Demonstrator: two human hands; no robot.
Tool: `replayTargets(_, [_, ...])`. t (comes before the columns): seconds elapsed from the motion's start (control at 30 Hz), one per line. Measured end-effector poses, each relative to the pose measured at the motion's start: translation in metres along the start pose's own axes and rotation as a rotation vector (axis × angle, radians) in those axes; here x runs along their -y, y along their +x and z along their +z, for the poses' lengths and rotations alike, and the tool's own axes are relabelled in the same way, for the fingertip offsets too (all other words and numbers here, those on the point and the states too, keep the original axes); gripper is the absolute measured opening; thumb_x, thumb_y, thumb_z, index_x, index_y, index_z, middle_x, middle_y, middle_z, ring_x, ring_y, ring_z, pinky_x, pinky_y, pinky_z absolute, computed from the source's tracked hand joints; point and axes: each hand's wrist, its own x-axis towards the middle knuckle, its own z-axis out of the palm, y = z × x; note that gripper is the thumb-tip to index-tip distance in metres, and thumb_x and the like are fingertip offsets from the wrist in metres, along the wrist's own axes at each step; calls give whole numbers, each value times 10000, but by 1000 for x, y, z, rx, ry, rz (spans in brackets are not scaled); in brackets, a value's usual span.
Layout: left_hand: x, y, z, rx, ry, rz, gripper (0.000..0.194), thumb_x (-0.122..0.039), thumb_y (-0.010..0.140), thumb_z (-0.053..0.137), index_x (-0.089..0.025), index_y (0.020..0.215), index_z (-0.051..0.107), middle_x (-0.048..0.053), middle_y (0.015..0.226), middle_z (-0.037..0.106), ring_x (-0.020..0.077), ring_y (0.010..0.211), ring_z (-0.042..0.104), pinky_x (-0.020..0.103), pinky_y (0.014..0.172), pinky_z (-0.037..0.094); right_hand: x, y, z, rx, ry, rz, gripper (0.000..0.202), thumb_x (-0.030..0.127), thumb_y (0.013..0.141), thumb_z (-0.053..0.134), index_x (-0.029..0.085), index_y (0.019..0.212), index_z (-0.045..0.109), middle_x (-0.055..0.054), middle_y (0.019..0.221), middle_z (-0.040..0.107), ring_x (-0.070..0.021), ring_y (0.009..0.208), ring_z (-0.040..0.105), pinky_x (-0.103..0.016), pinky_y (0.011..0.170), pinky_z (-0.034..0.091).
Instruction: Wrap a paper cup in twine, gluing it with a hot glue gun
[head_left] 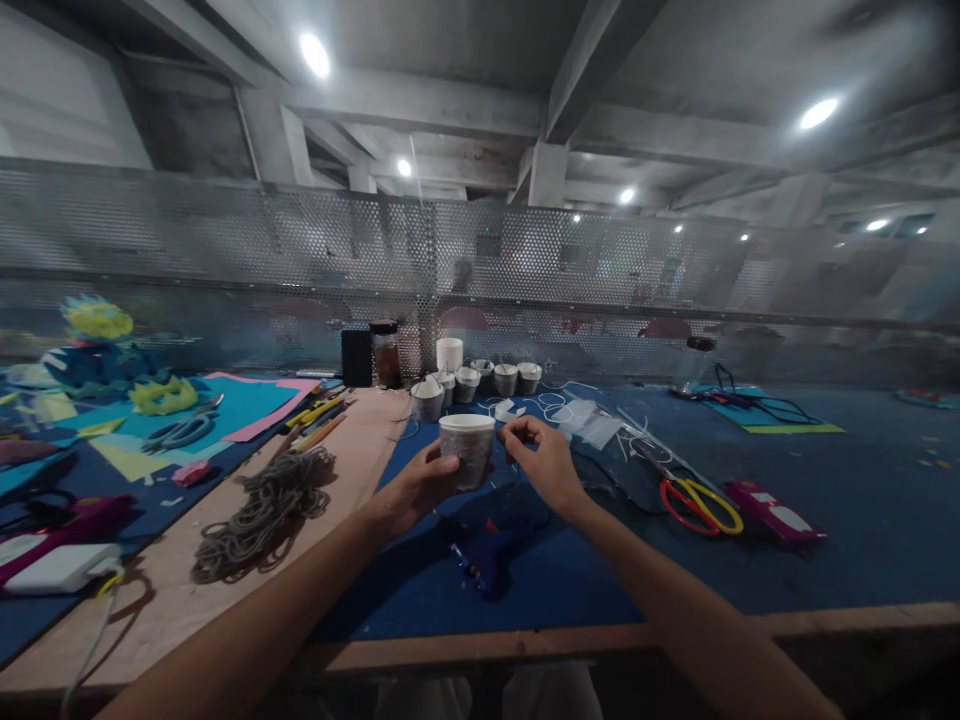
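Note:
My left hand [421,487] grips a small cup [466,450] with a white rim and a greyish covered side, held upright above the blue table surface. Just right of the cup, the fingers of my right hand [546,460] are pinched together; whatever they may hold is too small to make out. Below both hands a dark blue glue gun [487,555] lies on the table. Behind the held cup stand several similar grey cups [427,400] and a taller white stack of cups [449,354].
A tangle of grey cord [262,510] lies on the left board. Red-and-yellow-handled scissors [701,505] and a purple object [776,515] lie to the right, near white strings and clear scraps [596,425]. A dark-lidded jar [386,355] stands at the perforated screen [510,250].

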Motion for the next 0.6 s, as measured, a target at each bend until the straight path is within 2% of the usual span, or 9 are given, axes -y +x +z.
replayTargets(0.4, [0,-2,-2,27,-18,-28,452,-312,811,697,-155,1230,635,144,1181,696,300,1079,652,406,945,481,5,1,-2,-105,43,-17,248,438,871,622,193,831,642,13,663,613,-147,622,584,-261,638,473])
replayTargets(0.6, [0,-2,-3,33,-33,-31,440,-287,835,665,-155,1253,625,147,1221,680,312,1115,637,426,960,474,3,1,0,-54,45,-27,236,414,885,599,192,821,646,12,663,618,-140,608,577,-255,624,465])
